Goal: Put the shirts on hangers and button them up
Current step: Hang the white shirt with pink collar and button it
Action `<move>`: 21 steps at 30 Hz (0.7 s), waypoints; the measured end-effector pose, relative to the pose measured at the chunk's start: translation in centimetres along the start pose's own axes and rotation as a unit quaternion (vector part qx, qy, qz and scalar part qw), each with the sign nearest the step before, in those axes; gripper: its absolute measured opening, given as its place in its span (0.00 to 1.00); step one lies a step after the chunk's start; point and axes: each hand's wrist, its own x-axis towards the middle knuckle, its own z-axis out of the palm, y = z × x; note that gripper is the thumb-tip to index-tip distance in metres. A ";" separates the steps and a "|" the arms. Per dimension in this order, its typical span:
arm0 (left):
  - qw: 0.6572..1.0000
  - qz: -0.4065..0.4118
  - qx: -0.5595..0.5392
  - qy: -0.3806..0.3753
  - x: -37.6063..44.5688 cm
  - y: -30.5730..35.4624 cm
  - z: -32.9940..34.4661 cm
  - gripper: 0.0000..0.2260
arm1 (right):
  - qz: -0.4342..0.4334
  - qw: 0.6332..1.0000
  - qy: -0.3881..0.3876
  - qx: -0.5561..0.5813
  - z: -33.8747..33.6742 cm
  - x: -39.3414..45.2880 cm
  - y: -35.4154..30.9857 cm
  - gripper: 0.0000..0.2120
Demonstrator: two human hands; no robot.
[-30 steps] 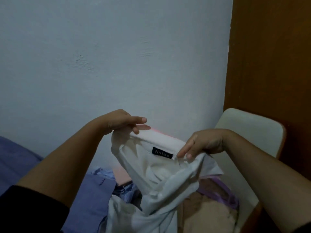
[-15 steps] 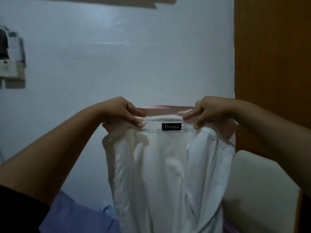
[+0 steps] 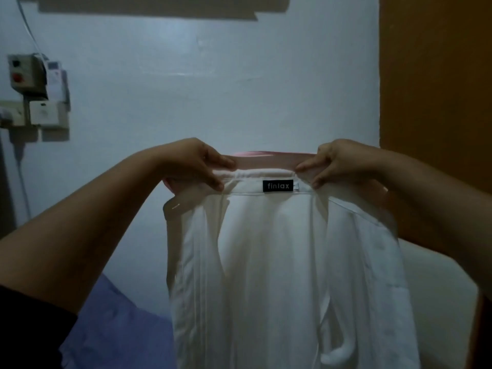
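You are holding a white shirt [image 3: 279,262] up in front of you, and it is hanging open from the collar [image 3: 262,173] in the middle of the view, its front panels falling loose on either side and its inside back facing you. A black label [image 3: 278,186] reading "finlax" is sitting just under the collar band, at the centre. A pink strip is showing along the top edge behind the collar; whether it is a hanger or part of the shirt cannot be told. The cloth is hanging in long soft folds, unbuttoned, and running out of view at 6 o'clock.

Your left hand [image 3: 194,162] is gripping the collar at about 9 o'clock of the label, fingers curled over the top edge and closed tight on the fabric. Your right hand [image 3: 338,161] is doing the same at 3 o'clock of the label, fingers and thumb pinching the band. Both grips are narrow, holding the collar stretched level between them.

A blue cloth [image 3: 114,323] is lying at 7 o'clock, and a pale chair back [image 3: 439,288] is standing at 4 o'clock behind the shirt.
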 end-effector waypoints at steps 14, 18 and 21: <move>0.947 -0.066 0.190 -0.252 0.3 -16.5 26.9 0.37 | 0.053 0.980 -0.186 0.050 34.7 2.4 6.7 0.29; 0.934 -0.064 0.238 -0.258 1.1 -20.7 32.7 0.37 | 0.097 0.975 -0.197 0.025 41.5 2.5 8.7 0.29; 0.935 -0.053 0.267 -0.229 2.0 -23.8 36.7 0.36 | 0.049 0.979 -0.176 -0.089 45.3 2.7 9.7 0.32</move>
